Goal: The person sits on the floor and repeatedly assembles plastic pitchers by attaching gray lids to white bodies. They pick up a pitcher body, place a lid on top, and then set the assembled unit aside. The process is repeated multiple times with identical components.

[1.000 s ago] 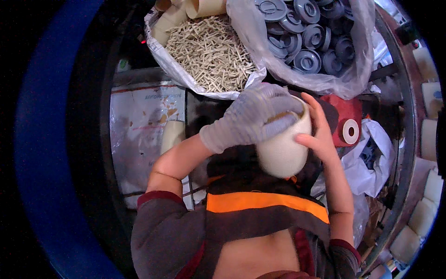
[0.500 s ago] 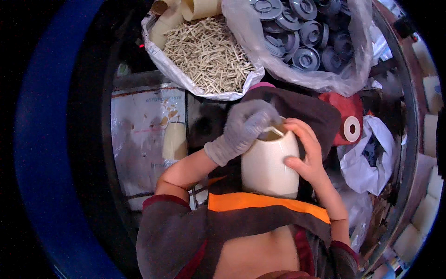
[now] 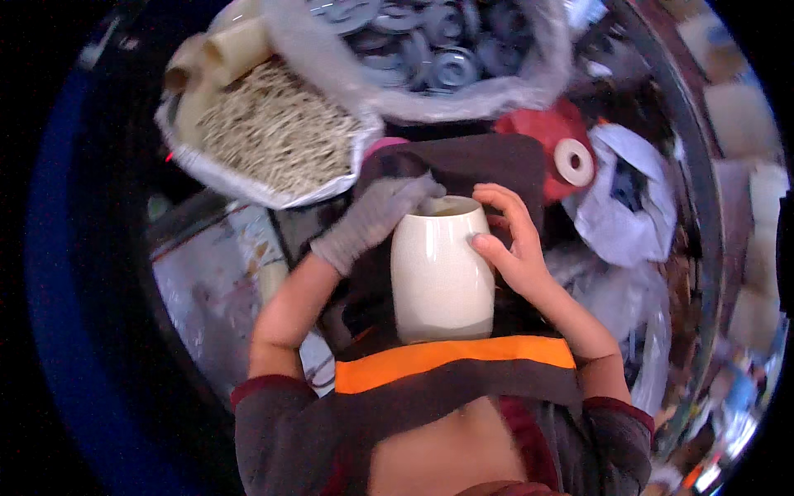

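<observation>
A cream, glossy ceramic jar [image 3: 442,277] stands in my lap, mouth upward and tilted slightly toward me. My right hand [image 3: 514,240] is bare and closed on its upper right side, thumb in front and fingers round the back of the rim. On the left, my left hand [image 3: 382,211] wears a grey knit glove. Its fingers are bent at the jar's left rim, with the tips at the mouth. Whether anything small is between the gloved fingers is hidden. The inside of the jar shows only as a shaded strip.
A white sack [image 3: 277,202] of short beige sticks lies far left, with cream tubes [image 3: 236,51] at its back. Beside it, a clear plastic bag [image 3: 463,103] holds grey round parts. A cream ring [image 3: 573,161] lies on red material; a white bag [image 3: 633,198] is at right.
The view has shifted and turned, with the sacks moving left. My gloved hand has drawn back from over the jar's mouth to its left rim. The pale stick at the mouth no longer shows.
</observation>
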A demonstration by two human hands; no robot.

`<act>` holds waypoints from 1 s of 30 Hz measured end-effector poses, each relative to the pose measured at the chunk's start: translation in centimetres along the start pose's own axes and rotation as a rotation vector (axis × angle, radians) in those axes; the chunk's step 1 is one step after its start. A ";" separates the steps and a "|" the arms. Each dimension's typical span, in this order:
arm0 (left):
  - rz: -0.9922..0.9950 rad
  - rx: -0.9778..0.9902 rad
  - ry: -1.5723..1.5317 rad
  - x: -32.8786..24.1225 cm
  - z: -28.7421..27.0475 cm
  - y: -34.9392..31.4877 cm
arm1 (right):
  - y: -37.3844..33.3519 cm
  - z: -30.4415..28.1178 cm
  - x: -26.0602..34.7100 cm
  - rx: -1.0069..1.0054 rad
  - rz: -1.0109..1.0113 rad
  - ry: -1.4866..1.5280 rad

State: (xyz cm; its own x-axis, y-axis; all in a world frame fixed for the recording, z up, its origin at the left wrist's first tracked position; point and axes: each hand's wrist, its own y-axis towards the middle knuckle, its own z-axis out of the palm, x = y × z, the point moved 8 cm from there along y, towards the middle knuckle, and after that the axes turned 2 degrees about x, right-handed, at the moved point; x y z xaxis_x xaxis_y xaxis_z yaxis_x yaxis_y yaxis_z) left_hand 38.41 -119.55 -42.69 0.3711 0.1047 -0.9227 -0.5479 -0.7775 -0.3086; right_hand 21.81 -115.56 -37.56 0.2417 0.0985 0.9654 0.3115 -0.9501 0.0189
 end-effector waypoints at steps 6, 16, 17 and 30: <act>0.047 -0.199 -1.054 2.0 0.7 -0.1 | -10.4 -10.0 -8.4 -0.626 0.304 0.064; 0.199 0.309 -0.891 0.1 5.4 1.1 | -20.2 -8.5 -11.7 -0.818 0.511 0.103; 0.145 0.304 -0.952 0.7 5.4 0.8 | -20.5 -8.7 -11.5 -0.823 0.537 0.062; -0.053 0.488 -0.998 3.8 3.5 -1.8 | -3.9 -9.8 -17.3 -0.417 0.233 0.321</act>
State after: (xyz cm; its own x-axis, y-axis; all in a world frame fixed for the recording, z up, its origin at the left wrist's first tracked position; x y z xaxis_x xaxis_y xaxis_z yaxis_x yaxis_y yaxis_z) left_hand 38.17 -115.62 -46.47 -0.2467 0.7532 -0.6098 -0.8666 -0.4531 -0.2091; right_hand 7.41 -116.44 -51.77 -0.0509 -0.1601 0.9858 -0.1214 -0.9788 -0.1652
